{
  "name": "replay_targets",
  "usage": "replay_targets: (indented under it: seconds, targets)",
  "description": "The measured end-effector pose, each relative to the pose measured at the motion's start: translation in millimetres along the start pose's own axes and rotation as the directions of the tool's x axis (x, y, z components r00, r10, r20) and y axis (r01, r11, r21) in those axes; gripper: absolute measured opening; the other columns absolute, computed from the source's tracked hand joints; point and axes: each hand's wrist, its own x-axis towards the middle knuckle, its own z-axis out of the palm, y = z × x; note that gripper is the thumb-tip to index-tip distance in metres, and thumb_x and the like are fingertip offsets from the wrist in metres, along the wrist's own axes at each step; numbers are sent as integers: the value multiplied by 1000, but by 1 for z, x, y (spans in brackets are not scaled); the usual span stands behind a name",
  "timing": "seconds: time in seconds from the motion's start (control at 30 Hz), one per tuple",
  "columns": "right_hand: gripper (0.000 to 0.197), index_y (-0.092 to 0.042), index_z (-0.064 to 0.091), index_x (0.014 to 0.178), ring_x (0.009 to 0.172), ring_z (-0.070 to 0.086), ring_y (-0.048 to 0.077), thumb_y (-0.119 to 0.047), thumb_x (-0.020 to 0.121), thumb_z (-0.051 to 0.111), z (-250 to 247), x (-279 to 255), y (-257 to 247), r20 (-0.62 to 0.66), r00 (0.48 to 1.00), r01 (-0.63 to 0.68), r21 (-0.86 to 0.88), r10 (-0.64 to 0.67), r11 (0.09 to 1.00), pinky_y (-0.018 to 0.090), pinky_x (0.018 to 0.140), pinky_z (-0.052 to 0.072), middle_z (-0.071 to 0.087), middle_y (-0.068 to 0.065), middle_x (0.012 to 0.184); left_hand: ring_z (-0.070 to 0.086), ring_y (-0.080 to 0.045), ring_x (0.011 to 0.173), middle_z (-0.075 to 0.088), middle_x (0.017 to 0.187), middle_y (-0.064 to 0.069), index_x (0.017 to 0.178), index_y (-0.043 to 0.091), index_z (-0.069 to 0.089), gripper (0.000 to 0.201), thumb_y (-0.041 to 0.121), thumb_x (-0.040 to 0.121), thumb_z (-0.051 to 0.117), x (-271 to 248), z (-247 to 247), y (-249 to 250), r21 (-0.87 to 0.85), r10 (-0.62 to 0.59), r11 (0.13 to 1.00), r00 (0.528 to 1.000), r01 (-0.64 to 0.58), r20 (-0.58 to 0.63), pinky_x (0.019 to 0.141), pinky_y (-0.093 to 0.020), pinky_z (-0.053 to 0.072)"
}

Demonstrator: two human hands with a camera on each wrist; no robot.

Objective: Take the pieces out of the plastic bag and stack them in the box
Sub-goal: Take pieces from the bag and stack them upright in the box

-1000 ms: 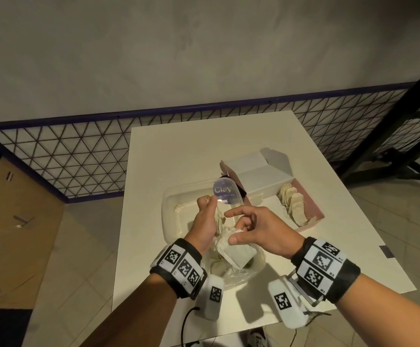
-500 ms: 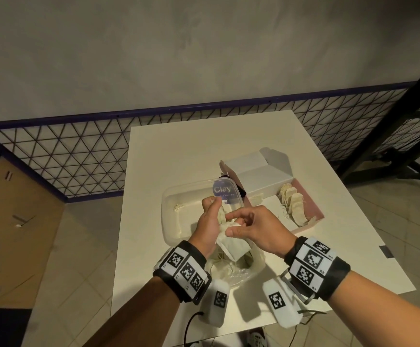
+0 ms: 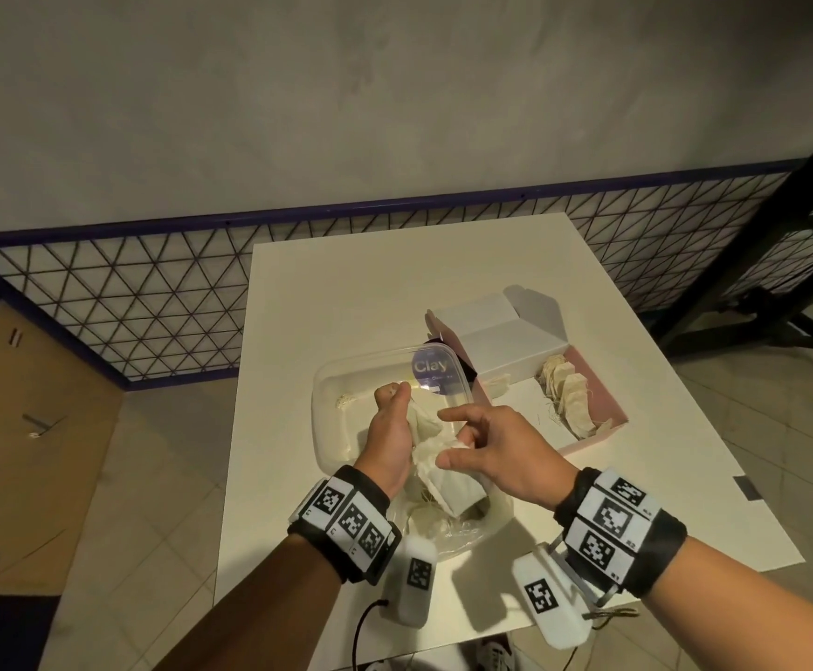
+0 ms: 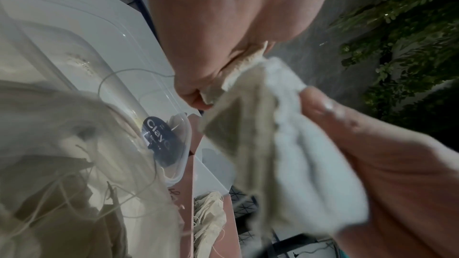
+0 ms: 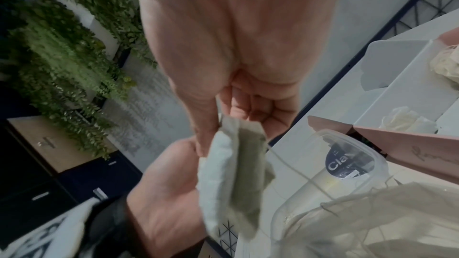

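Left edge first: brown cardboard [image 3: 31, 428] on the floor, lattice fence [image 3: 152, 293] behind the white table [image 3: 346, 293]. No change there from a second ago.

Clear plastic tub [image 3: 341, 380] with its dark "Clay" sticker [image 3: 431, 369] sits at table centre, same spot as before.

Left hand [image 3: 387, 435] is over the tub, fingers closed around the top of a pale cloth piece [image 3: 448, 481]. In the left wrist view I see that piece [image 4: 250, 125] pinched at its upper corner. A second ago this hand sat a little lower and nearer me; it has since risen slightly.

The plastic bag [image 3: 443, 525] lies crumpled on the table under both hands, more pale pieces and loose threads inside. It looks flatter than a second ago, with the lifted piece now more clear of it.

Right hand [image 3: 496, 445] grips the same piece from the other side, thumb under, index finger extended, remaining fingers curled. It has shifted left toward the other hand since the earlier frames.

Far right: the pink box [image 3: 598, 404], lid open, holds a row of stacked pieces [image 3: 567, 394], unchanged.
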Motion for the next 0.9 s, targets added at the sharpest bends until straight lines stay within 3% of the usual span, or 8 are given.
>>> replay_targets:
  seconds: [0.1, 0.2, 0.3, 0.43, 0.53, 0.67, 0.8, 0.9]
  targets:
    - [39, -15, 63, 112, 59, 53, 2, -17, 76, 77, 4, 7, 1, -85, 996, -5, -94, -3, 996, 12, 66, 46, 57, -3, 65, 48, -15, 70, 45, 74, 0, 89, 21, 40, 16, 30, 101, 39, -5, 8, 1, 8, 9, 1000, 996, -10, 84, 74, -34, 40]
    - [20, -8, 71, 89, 68, 58, 13, -20, 75, 78, 1, 10, 5, -165, 986, -27, -58, 17, 998, 31, 73, 54, 67, 17, 79, 55, -20, 75, 51, 78, -5, 89, 16, 42, 16, 27, 99, 43, -4, 6, 2, -58, -7, 998, 992, 14, 124, 74, -35, 44]
    - [20, -6, 71, 88, 60, 53, 8, -19, 75, 78, -7, 8, 4, -170, 983, -66, 24, 69, 998, 17, 61, 46, 61, 11, 72, 59, -35, 91, 58, 94, -22, 100, 8, 51, 32, 40, 93, 51, 2, -5, 3, -117, 2, 993, 988, 16, 153, 79, -43, 47]
    - [5, -10, 71, 76, 65, 56, 15, -6, 76, 74, -16, 2, 1, -115, 986, -80, 322, 122, 943, 23, 67, 48, 63, 5, 68, 40, -11, 51, 39, 59, 3, 73, 19, 43, 32, 44, 90, 53, 9, -22, 11, -128, 61, 991, 987, -42, 149, 53, -27, 31]
    - [10, -5, 67, 79, 60, 66, 10, 4, 81, 65, -17, -4, -2, -68, 988, -87, 508, 140, 857, 16, 53, 50, 72, 3, 69, 35, -7, 47, 37, 59, 6, 80, 16, 51, 33, 48, 83, 60, 7, -31, 11, -63, 60, 997, 952, -43, 299, 51, -24, 34]
    - [7, 2, 61, 87, 44, 59, 1, 8, 85, 58, -15, -10, -5, -47, 989, -89, 559, 138, 825, 10, 38, 40, 69, -1, 59, 39, -5, 49, 49, 64, 5, 91, 15, 62, 24, 37, 81, 64, -4, -27, 0, 28, 20, 999, 883, -38, 469, 49, -19, 38]
    - [17, 4, 61, 98, 45, 56, 1, 6, 82, 64, -11, -12, 2, -64, 983, -116, 494, 169, 861, 9, 42, 40, 64, 4, 66, 37, -6, 46, 55, 68, -1, 95, 12, 66, 11, 21, 89, 62, -4, -20, -2, 82, 40, 994, 924, -76, 380, 42, -17, 33]
    - [30, -6, 66, 104, 55, 45, 8, -8, 76, 74, -15, -13, 5, -111, 985, -91, 300, 129, 950, 15, 59, 43, 48, 1, 57, 29, -5, 41, 51, 76, -7, 91, 15, 67, 9, 23, 91, 62, 2, -24, 0, 69, 43, 996, 960, -64, 276, 36, -17, 27]
